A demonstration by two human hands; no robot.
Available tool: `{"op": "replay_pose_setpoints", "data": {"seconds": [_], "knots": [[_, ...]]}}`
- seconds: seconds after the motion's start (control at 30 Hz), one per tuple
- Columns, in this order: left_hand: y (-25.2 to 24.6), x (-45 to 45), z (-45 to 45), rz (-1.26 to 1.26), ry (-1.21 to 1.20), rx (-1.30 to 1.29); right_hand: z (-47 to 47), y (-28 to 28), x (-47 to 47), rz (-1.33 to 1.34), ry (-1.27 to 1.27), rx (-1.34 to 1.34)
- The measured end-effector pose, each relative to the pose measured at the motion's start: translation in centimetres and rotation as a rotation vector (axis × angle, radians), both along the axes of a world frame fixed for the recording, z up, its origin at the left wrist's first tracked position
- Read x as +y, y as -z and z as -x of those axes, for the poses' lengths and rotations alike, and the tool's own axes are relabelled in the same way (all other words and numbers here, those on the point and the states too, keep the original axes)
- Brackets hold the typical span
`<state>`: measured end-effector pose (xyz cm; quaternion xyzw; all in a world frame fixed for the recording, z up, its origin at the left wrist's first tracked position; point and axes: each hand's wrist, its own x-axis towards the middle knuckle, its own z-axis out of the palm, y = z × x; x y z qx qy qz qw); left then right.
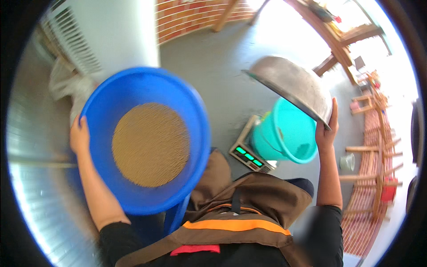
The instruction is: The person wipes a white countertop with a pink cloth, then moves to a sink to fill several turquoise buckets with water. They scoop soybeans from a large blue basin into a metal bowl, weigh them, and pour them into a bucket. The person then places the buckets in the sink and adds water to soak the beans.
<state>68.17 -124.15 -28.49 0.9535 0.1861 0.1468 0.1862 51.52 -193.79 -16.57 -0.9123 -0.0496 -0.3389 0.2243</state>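
Note:
My left hand point(80, 135) grips the left rim of a large blue plastic tub point(143, 75), whose bottom is covered by fine tan granular material point(151, 145). On the right, my right hand point(327, 131) holds a metal bowl point(293, 83) by its rim, tilted with its outer side up. Partly behind and below the bowl, a turquoise plastic bucket point(267, 140) leans to the right over a digital scale point(248, 158) with a lit green display. The inside of the metal bowl is hidden.
A pale vented cabinet point(110, 30) stands at the upper left, with a plastic bag point(80, 90) beside it. Shiny sheet metal point(36, 197) curves along the left. A small pale bucket point(347, 162) and wooden frames point(378, 180) are at the right, near brickwork.

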Motion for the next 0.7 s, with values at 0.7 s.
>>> {"op": "replay_pose_setpoints", "data": {"seconds": [0.7], "knots": [[-2.0,-1.8,0.7,-0.067,-0.059,-0.021,-20.6,24.8,39.8,0.262,-0.605,0.872]]}}
